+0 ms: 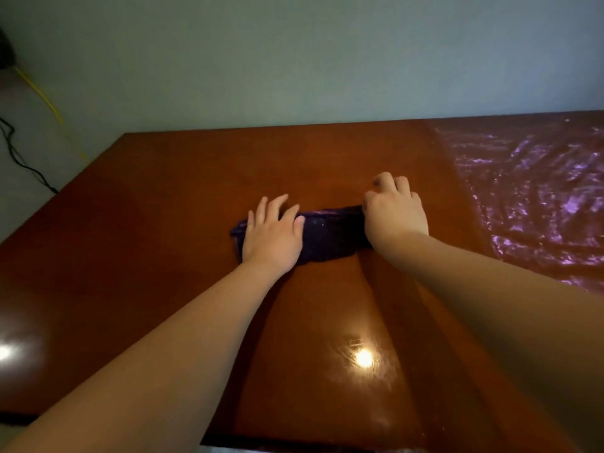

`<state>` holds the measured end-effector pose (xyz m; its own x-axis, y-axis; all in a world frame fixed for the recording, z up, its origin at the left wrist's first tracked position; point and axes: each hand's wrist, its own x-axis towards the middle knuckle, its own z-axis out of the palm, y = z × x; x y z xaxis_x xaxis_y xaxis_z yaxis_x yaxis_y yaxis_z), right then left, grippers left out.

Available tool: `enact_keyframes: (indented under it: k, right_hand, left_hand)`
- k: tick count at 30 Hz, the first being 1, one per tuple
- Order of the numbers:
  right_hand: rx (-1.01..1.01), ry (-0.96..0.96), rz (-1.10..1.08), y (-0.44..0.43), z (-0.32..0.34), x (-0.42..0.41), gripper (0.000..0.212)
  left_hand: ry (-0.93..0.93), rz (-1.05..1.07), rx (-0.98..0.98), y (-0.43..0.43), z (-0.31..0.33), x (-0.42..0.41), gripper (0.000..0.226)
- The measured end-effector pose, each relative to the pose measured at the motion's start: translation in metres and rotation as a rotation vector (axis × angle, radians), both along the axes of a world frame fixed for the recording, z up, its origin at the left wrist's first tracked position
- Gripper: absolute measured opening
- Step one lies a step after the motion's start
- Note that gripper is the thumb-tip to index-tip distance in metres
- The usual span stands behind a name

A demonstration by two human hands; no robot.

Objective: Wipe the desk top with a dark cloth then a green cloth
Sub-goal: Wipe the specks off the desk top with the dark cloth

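Hands: I am working with both, set apart at the two ends of the dark cloth (333, 237), arms reaching out over the desk.
Left hand (273, 237): I am pressing it flat on the cloth's left end, fingers straight and spread.
Right hand (394, 217): I am curling the fingers over the cloth's right end and seem to be gripping it there.
Progress: I am judging this as the first pass, with the dark cloth. It is lying folded into a long band near the middle of the desk. No green cloth is showing, so that second pass is not yet begun.
Wall (294, 60): a plain pale surface is running behind the desk's far edge.
Desk top (163, 223): glossy reddish-brown wood is filling most of the view and throwing back a lamp glare (363, 358) near me.
Plastic sheet (539, 197): a crinkled clear film is covering the desk's far right part, well apart from the cloth.
Cables: a black one (19, 158) and a yellow one (42, 96) are trailing off to the left, beyond the desk.
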<state>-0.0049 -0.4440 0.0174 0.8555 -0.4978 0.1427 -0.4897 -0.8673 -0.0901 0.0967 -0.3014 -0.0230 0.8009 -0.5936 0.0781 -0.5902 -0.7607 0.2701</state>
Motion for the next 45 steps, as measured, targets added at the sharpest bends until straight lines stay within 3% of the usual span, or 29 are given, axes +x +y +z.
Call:
enact_keyframes:
  k: [3, 6, 8, 13, 22, 25, 31, 39, 45]
  right_hand:
    - [0.316, 0.022, 0.013, -0.006, -0.009, 0.021, 0.041]
    - [0.261, 0.323, 0.061, -0.002, -0.024, 0.027, 0.059]
    - [0.204, 0.379, 0.093, 0.0, -0.029, 0.025, 0.06]
    - [0.157, 0.399, 0.174, 0.002, -0.03, -0.012, 0.06]
    - [0.188, 0.433, 0.084, 0.037, -0.03, -0.126, 0.062]
    - [0.207, 0.433, 0.01, 0.055, -0.03, -0.169, 0.073]
    - [0.196, 0.417, -0.075, 0.074, -0.036, -0.233, 0.06]
    - [0.191, 0.376, -0.221, 0.041, -0.041, -0.295, 0.058]
    - [0.273, 0.312, -0.333, -0.005, -0.035, -0.3, 0.056]
  left_hand:
    - [0.033, -0.082, 0.222, -0.006, 0.0, 0.008, 0.053]
    - [0.036, -0.059, 0.303, -0.008, 0.003, 0.005, 0.057]
    - [0.046, -0.115, 0.319, -0.005, 0.005, 0.0, 0.054]
    - [0.037, -0.323, 0.275, 0.014, 0.003, -0.025, 0.05]
    - [0.056, -0.37, 0.244, 0.042, 0.004, -0.126, 0.049]
    - [0.049, -0.399, 0.245, 0.054, 0.004, -0.166, 0.049]
    - [0.067, -0.422, 0.229, 0.063, 0.0, -0.226, 0.048]
    - [0.058, -0.46, 0.239, 0.014, -0.005, -0.279, 0.048]
    - [0.075, -0.377, 0.253, -0.05, -0.004, -0.3, 0.049]
